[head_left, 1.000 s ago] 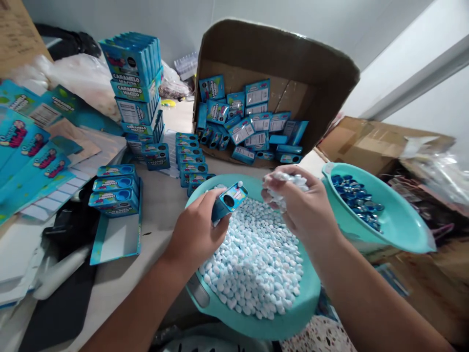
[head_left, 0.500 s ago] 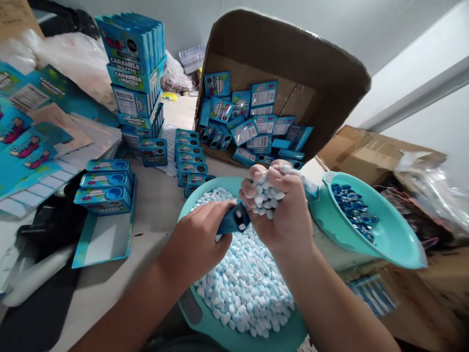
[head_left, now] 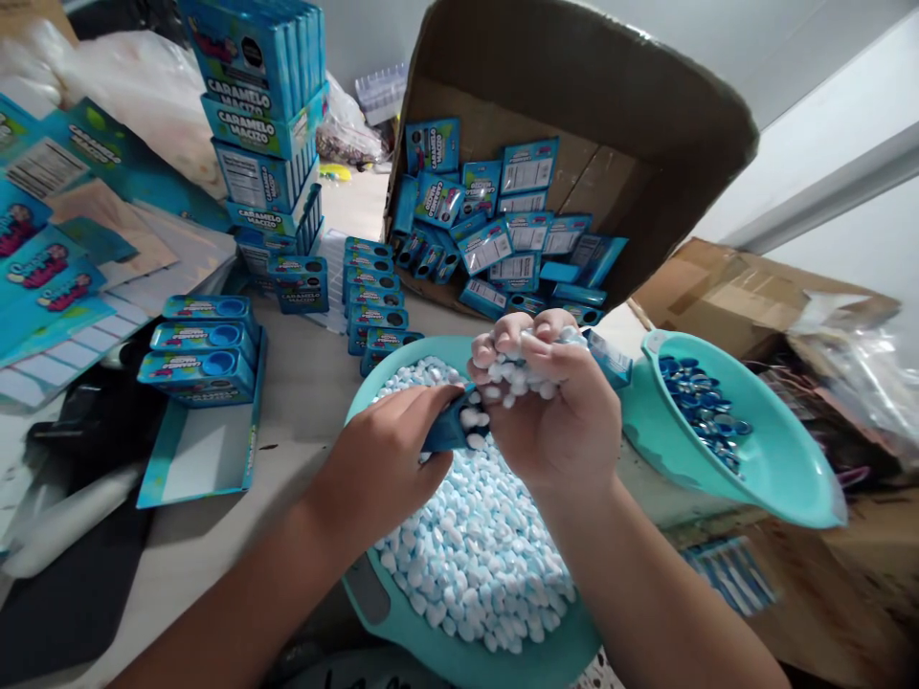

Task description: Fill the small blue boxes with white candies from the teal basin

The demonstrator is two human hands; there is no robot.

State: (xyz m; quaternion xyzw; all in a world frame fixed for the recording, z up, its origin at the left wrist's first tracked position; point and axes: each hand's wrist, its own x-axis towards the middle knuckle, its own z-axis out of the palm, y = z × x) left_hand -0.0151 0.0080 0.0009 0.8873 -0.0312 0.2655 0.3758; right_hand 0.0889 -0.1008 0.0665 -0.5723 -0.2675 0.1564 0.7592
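Observation:
My left hand [head_left: 377,464] grips a small blue candy box [head_left: 446,433] over a teal bowl [head_left: 402,612] full of pale blue-and-white candies [head_left: 474,545]. My right hand [head_left: 556,402] is closed around a handful of those candies [head_left: 513,375] and is pressed against the box's open end. A few candies sit at the box's mouth. Both hands hover just above the heap in the bowl.
A second teal bowl [head_left: 782,478] of shiny blue pieces [head_left: 700,407] sits at the right. A tipped cardboard carton [head_left: 574,105] holds many small blue boxes. More boxes stand in a row [head_left: 369,301], a tall stack [head_left: 265,124] and a tray [head_left: 197,349] at left. Flat printed cartons [head_left: 43,277] lie far left.
My right hand turned palm-up with the candies and came against the box's open end. My left hand tilted the box toward it. The view shifted slightly downward.

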